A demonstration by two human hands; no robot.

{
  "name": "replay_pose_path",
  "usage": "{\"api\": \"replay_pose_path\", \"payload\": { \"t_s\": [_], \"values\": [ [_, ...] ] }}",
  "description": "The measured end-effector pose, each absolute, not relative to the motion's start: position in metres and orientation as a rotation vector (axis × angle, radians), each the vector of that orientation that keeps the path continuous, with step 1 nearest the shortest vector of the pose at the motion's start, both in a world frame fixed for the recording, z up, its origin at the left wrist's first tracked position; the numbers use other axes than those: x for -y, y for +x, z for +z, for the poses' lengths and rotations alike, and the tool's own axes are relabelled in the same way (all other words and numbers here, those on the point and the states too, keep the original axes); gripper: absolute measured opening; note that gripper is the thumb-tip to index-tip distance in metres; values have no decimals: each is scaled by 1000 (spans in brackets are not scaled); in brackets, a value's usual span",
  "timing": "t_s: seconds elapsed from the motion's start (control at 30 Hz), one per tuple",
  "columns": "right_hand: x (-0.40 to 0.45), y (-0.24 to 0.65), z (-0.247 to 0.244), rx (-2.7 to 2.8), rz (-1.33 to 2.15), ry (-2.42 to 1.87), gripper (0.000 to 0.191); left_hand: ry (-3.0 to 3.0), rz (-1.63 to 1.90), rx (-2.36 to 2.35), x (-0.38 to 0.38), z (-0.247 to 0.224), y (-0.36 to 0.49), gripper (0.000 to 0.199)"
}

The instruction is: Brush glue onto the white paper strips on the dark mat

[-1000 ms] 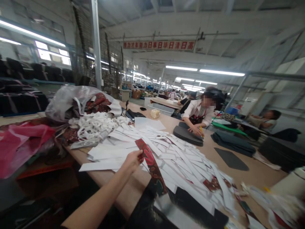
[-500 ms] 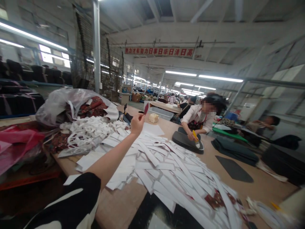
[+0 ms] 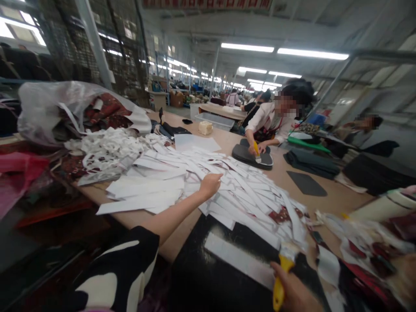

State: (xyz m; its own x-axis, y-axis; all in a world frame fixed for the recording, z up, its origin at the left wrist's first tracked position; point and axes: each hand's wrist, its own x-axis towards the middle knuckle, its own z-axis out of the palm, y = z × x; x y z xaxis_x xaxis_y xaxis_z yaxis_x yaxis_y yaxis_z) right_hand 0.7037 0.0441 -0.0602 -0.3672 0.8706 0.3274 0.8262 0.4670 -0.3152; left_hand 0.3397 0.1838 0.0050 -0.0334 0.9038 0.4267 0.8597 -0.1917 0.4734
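My left hand (image 3: 210,186) is over the middle of a heap of white strips (image 3: 250,195), fingers curled together. What they hold, if anything, is hidden. At the lower right my right hand (image 3: 297,289) grips a paintbrush by its yellow handle (image 3: 282,275); the pale bristles point away from me toward the near edge of the heap. Below them a wide white strip (image 3: 240,260) lies flat on a shiny black board (image 3: 195,255). Larger white sheets (image 3: 146,190) lie left of my left hand.
A clear plastic bag (image 3: 42,108) of patterned red fabric and white trimmings stand left. Across the table (image 3: 224,138) a co-worker (image 3: 271,121) brushes a dark piece (image 3: 242,155). A cream block (image 3: 205,128) sits at the back; a pale bottle (image 3: 383,207) lies right.
My left hand, raised with a small dark red piece before, has dropped right onto the strips; the piece is no longer visible. My right hand with the brush has come into view. The camera has tilted down.
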Motion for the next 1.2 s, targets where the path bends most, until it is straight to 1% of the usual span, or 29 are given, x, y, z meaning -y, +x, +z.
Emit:
{"api": "replay_pose_path", "payload": {
  "t_s": [0.07, 0.13, 0.2, 0.27, 0.33, 0.43, 0.53, 0.6, 0.63, 0.7, 0.77, 0.8, 0.83, 0.93, 1.0, 1.07, 1.2],
  "values": [
    [-44, 687, -31, 2379, 82, -1350, 35, 2209, 941, -1842, -137, -8, 349, 25],
    [-50, 662, -5, 2358, 131, -1273, 36, 2295, 859, -1714, -86, -21, 357, 17],
    [-58, 631, 11, 2295, 313, -1235, 36, 2429, 804, -1597, -40, -36, 365, 21],
    [-62, 596, 17, 2253, 561, -1225, 34, 2558, 762, -1541, -6, -50, 371, 27],
    [-64, 562, 15, 2240, 748, -1189, 32, 2634, 745, -1549, 12, -61, 376, 28],
    [-70, 535, 8, 2279, 821, -1118, 31, 2688, 781, -1604, 20, -72, 381, 27],
    [-82, 554, 7, 2359, 740, -1278, 31, 2735, 832, -1639, 19, -76, 383, 23],
    [-91, 590, 11, 2391, 572, -1553, 33, 2760, 873, -1642, 19, -77, 384, 20],
    [-95, 610, 14, 2392, 414, -1716, 34, 2767, 894, -1643, 19, -76, 384, 19],
    [-97, 641, 22, 2374, -13, -1966, 33, 2773, 925, -1648, 20, -76, 384, 16],
    [-94, 648, 29, 2314, -344, -2023, 33, 2772, 939, -1665, 21, -76, 385, 13],
    [-90, 640, 32, 2296, -370, -1970, 34, 2772, 944, -1675, 21, -76, 386, 12],
    [-86, 627, 33, 2303, -281, -1869, 35, 2774, 951, -1684, 22, -77, 386, 12],
    [-70, 566, 31, 2384, 288, -1377, 33, 2781, 1001, -1713, 21, -81, 388, 12],
    [-64, 533, 27, 2453, 516, -1114, 28, 2788, 1036, -1727, 21, -83, 389, 13],
    [-62, 516, 23, 2553, 476, -1096, 24, 2798, 1016, -1736, 21, -84, 389, 14],
    [-69, 521, 23, 2641, 36, -1324, 25, 2804, 928, -1759, 21, -82, 388, 14]
  ]
}}
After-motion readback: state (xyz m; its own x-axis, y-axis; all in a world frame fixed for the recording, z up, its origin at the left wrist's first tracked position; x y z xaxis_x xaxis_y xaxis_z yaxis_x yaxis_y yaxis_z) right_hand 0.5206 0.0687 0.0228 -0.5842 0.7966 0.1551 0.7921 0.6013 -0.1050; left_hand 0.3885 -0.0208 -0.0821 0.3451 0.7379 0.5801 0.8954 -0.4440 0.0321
